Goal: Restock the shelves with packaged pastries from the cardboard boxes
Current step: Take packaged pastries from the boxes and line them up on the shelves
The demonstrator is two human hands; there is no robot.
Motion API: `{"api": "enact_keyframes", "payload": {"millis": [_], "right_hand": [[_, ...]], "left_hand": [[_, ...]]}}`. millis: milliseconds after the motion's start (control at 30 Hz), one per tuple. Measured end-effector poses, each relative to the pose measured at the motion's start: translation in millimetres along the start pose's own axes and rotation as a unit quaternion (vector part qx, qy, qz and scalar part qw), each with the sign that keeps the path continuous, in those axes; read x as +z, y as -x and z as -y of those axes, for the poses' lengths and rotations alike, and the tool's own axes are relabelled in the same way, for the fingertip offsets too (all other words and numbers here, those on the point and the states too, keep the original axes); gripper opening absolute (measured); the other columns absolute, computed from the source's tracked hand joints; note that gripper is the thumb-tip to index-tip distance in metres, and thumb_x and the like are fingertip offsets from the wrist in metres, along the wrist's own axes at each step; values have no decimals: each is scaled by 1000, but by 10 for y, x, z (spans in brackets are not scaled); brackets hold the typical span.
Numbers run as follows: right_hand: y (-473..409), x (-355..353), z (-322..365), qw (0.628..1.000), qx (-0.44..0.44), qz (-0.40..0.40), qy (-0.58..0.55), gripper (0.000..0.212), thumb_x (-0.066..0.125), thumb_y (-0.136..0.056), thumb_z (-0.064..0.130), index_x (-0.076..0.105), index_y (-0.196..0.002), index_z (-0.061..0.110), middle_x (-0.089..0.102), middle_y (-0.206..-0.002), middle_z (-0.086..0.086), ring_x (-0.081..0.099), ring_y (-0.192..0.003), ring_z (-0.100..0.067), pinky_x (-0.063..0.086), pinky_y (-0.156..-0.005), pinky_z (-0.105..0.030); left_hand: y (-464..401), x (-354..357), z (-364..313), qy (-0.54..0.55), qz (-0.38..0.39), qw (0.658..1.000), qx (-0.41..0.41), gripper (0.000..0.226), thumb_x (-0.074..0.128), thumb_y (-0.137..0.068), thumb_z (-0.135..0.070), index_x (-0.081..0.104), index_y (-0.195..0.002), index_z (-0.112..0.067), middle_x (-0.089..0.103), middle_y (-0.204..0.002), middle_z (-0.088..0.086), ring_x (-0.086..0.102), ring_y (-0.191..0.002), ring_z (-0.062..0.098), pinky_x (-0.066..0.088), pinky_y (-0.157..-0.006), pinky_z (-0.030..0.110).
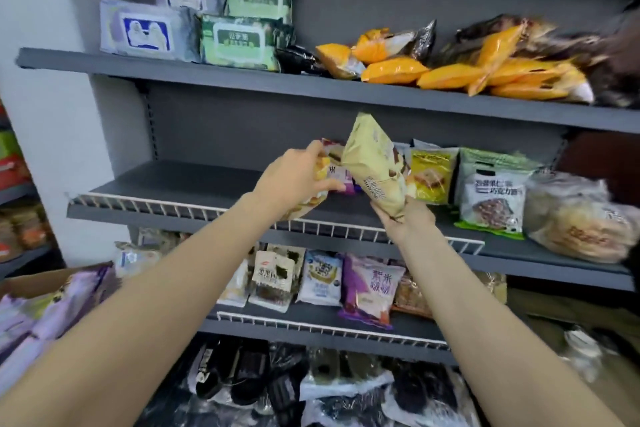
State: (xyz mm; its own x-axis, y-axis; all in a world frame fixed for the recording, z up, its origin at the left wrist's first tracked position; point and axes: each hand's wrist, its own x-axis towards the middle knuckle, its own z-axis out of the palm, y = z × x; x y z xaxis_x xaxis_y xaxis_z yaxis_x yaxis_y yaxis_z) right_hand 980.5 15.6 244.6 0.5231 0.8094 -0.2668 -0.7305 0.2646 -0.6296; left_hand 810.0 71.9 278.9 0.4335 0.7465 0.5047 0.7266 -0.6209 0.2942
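Both hands are raised to the middle shelf [194, 180] of a grey rack. My right hand [403, 220] grips the lower end of a pale yellow pastry packet [374, 159], held upright and tilted left. My left hand [294, 177] holds another packet [308, 206] with an orange and yellow print, mostly hidden under the palm, just above the white wire rail [166, 206]. A purple and white packet [337, 173] stands on the shelf behind both hands. A cardboard box [38, 282] with purple packets sits at the lower left.
On the same shelf to the right stand a yellow packet [433, 173], a green and white bag [491, 194] and a clear bread bag [575, 218]. The top shelf carries wipes packs [239, 40] and orange packets [450, 74]. Lower shelves hold more snack packets [367, 284].
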Motion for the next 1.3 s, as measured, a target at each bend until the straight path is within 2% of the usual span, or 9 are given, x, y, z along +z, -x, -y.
{"api": "enact_keyframes", "payload": {"millis": [200,333,467,533,667,767,967,1100,1300], "right_hand": [[-472,103,-200,995,66,80,5,44,56,-91,1,46,-133,3,58,-129,-15,60,-108,-30,56,-56,-34],[-760,265,-247,983,74,166,21,61,58,-88,-2,33,-134,28,59,-118,-11,62,-96,-24,58,-64,-34],[-995,562,-292,959,106,226,138,21,57,-90,7,56,-110,9,62,-106,-10,61,-93,-21,58,-68,-29],[-1134,702,-332,955,102,224,168,28,60,-88,20,56,-114,11,61,-111,-11,60,-99,-23,60,-69,-30],[-1417,871,-402,957,110,200,179,42,62,-81,48,60,-111,19,67,-100,-6,63,-93,-21,53,-63,-31],[-1566,955,-446,945,101,197,241,15,60,-89,33,62,-97,21,70,-83,-1,64,-74,-14,52,-49,-21],[-1948,1211,-542,948,-32,181,261,40,66,-82,2,57,-120,13,65,-117,-9,64,-101,-22,56,-75,-34],[-2192,1366,-682,863,-186,173,437,58,73,-71,-7,49,-120,13,63,-120,-8,60,-112,-22,52,-86,-34],[-2391,1563,-1084,697,-267,192,637,93,74,-76,3,14,-146,13,51,-136,-11,50,-124,-28,41,-102,-35]], "left_hand": [[-445,274,89,79,12,996,-32,87,68,-67,-66,43,-129,-10,63,-100,9,61,-94,26,53,-79,40],[-717,284,424,234,-8,969,-77,66,72,-73,-52,52,-124,-15,62,-115,-6,56,-105,11,44,-84,23],[-1038,320,844,312,34,943,-108,51,67,-81,-48,61,-119,-15,66,-111,-5,63,-103,11,47,-78,15],[-1175,329,1001,346,56,928,-125,49,62,-86,-45,58,-124,-13,64,-115,-3,61,-93,3,46,-67,5],[-1413,346,1271,302,93,937,-149,62,48,-88,-59,50,-135,-19,56,-129,-2,55,-114,16,42,-97,24],[-1505,386,1386,299,114,934,-157,52,47,-90,-57,55,-129,-26,60,-117,-2,57,-104,15,44,-92,26],[-1735,438,1672,339,-91,904,-242,24,58,-90,-33,63,-91,-10,64,-86,2,63,-91,21,48,-73,24],[-1797,364,1790,274,-214,908,-233,25,52,-94,-25,54,-75,-9,57,-72,0,58,-79,17,43,-74,25],[-1841,362,1877,195,-227,938,-178,25,52,-92,-25,50,-77,-7,51,-65,0,59,-82,25,36,-67,25]]}}
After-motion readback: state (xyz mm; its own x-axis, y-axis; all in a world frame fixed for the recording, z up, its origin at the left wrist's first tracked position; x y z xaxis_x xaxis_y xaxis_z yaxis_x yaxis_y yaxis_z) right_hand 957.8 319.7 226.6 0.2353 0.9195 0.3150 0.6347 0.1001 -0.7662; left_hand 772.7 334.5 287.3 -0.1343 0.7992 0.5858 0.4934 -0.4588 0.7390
